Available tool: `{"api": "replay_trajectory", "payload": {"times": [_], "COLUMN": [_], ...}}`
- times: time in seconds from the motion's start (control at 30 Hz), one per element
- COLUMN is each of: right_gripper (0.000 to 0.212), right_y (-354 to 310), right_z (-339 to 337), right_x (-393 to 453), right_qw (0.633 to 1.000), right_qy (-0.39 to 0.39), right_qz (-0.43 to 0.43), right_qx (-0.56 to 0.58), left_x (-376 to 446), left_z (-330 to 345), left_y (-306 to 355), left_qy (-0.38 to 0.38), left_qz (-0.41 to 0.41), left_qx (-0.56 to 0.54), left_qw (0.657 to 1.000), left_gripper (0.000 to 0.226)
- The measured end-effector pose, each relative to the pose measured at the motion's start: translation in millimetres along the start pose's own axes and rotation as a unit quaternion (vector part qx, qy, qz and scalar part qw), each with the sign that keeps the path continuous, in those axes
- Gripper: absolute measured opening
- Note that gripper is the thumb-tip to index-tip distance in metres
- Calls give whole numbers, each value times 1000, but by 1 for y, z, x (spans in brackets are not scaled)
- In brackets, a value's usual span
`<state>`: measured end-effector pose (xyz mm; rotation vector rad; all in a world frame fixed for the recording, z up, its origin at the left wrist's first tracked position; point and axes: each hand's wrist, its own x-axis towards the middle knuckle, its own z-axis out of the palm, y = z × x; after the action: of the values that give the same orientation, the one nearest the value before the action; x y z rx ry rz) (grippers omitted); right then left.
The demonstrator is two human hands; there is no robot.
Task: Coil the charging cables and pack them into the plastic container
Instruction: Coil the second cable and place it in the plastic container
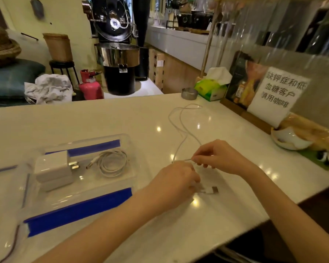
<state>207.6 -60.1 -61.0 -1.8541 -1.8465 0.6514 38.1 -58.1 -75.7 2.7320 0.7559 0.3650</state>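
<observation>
A clear plastic container [110,201] with blue clips lies on the white counter at the left. Inside it are a coiled white cable [113,163] and a white charger block [52,168]. A second white cable [180,126] trails loose across the counter toward the back. My left hand [176,182] holds this cable near its end, and the USB plug [212,190] sticks out just right of that hand. My right hand [217,156] pinches the same cable a little farther along, fingers curled.
The container's lid [6,205] lies at the far left. At the back right of the counter stand a metal ashtray [189,93], a green tissue box [211,88] and a paper sign [277,93]. A white bowl [289,139] sits at the right.
</observation>
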Motion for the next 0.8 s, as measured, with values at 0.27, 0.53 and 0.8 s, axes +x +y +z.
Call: {"api": "replay_trajectory", "payload": {"times": [0.27,0.53,0.8], "right_gripper": [14,15,32], "right_y": [17,2,-38], "right_z": [6,-4,22], "right_x": [-7,2,23], "right_qw": [999,980,965], "right_qy": [-5,66,-39], "right_qz": [-15,-99,-172], "right_qx": [28,159,193], "left_x": [5,-2,-6], "left_z": [28,4,-79], "left_y": [-5,2,0], "left_qy": [49,124,319], "left_qz": [107,-6,-95], "left_qx": [98,-138,-466], "left_qw": [988,983,820], "left_gripper": [29,7,20]}}
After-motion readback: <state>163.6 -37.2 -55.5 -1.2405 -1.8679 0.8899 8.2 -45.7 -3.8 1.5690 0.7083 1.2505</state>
